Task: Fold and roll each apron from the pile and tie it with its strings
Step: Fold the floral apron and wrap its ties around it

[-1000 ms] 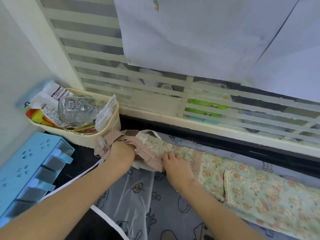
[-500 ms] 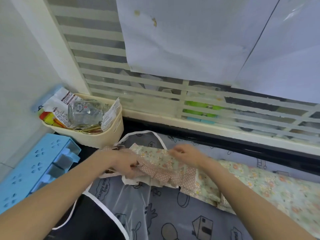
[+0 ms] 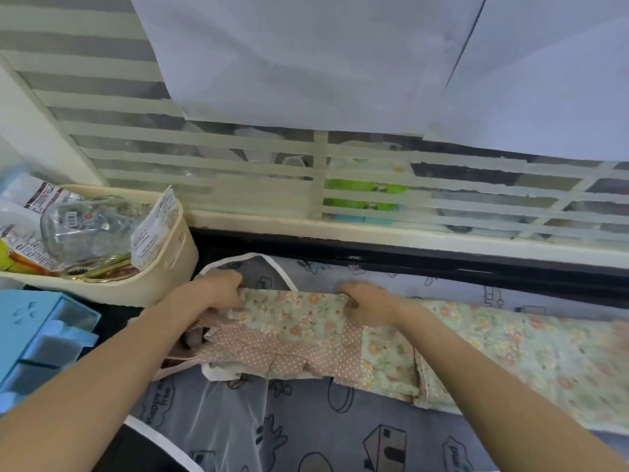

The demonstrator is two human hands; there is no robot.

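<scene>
Your left hand (image 3: 223, 290) and right hand (image 3: 366, 299) each have a grip curled tight on the far edge of the flowery apron (image 3: 306, 321). The apron lies on the grey apron (image 3: 306, 430), beside the cream basket (image 3: 170, 267). The window frame (image 3: 408, 240) is close behind the apron.

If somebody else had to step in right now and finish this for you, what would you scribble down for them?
Left hand: grip on the far edge of the green floral cloth apron with dotted brown trim, at its left end.
Right hand: grip on the same far edge, further right.
The apron lies as a long folded strip across the translucent grey plastic apron with cartoon prints, which is spread flat beneath it. A cream plastic basket of clutter stands at far left.
Done: floral apron folded lengthwise.
Left: roll it, tie it with its strings, then do the grey one.
</scene>
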